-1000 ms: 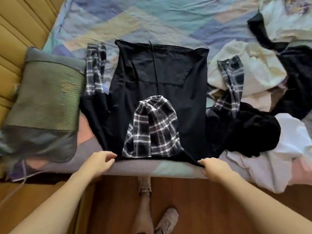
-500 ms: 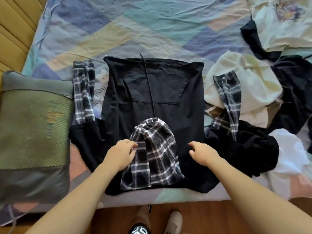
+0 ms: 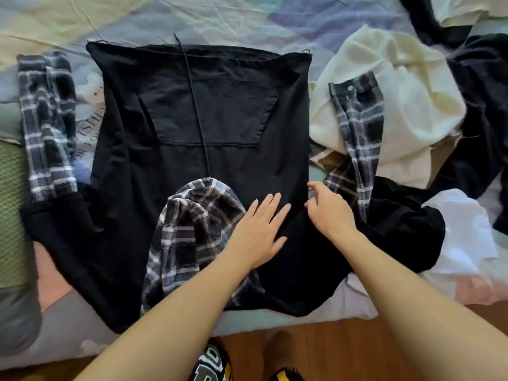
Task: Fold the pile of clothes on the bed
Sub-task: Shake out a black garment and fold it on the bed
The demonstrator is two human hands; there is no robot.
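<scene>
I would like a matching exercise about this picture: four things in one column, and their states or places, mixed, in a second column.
Things:
1. left hand
2. right hand
3. plaid hood
4. drawstring

States:
A. lies straight along the black hoodie's middle
B. pinches the hoodie's right edge
C. flat, fingers spread, on the black cloth
D. rests on the hoodie's front, beside the left hand

Pairs: 1-C, 2-B, 3-D, 4-A

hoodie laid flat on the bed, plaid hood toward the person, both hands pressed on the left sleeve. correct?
Not quite: the hands are by the right sleeve, not the left. In the head view the left hand lies flat on the black hoodie beside the plaid hood, and the right hand is at the hoodie's right edge near the right sleeve. The rest holds.
</scene>
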